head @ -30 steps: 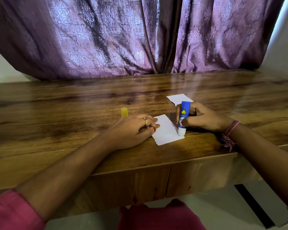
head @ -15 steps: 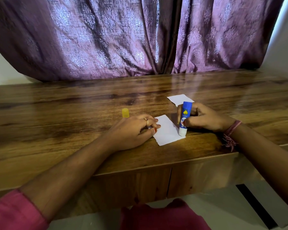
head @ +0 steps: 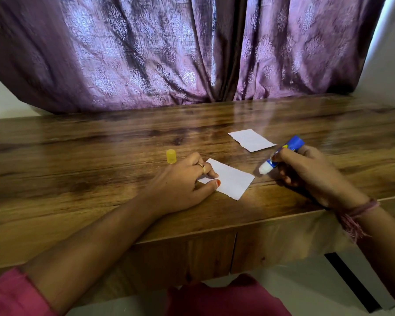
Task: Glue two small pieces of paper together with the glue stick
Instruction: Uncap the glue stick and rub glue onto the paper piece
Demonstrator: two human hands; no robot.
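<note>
Listing, with the near paper piece as landmark:

Glue stick: blue tube, uncapped, white glue end exposed. Long axis tilted; the white tip points down and toward the near paper piece, ending just beside that piece's right corner, while the blue base points up and away from it. Whether the tip touches the table cannot be told. Label print blurred and partly covered by fingers.

Right hand: on the far side of the glue stick from the near paper piece, fingers curled round the tube's middle, gripping it. Lower fingers tucked under and hard to make out. A pinkish thread band sits at the wrist.

Near paper piece: white, rectangular, lying flat on the table, long axis running diagonally. Its left end is covered by the left hand.

Left hand: fingers bent, thumb and fingertips pressing down on the left end of the near paper piece. A ring shows on one finger.

Far paper piece: white, flat on the table, beyond the near paper piece and apart from it; fully in view.

Yellow cap: standing upright on the table, to the left of the near paper piece, just behind the left hand.

Purple curtain: hanging behind the table, well beyond the near paper piece, its top cut off by the frame.

Pink sleeve: on the left arm, cut off at the lower corner.
</note>
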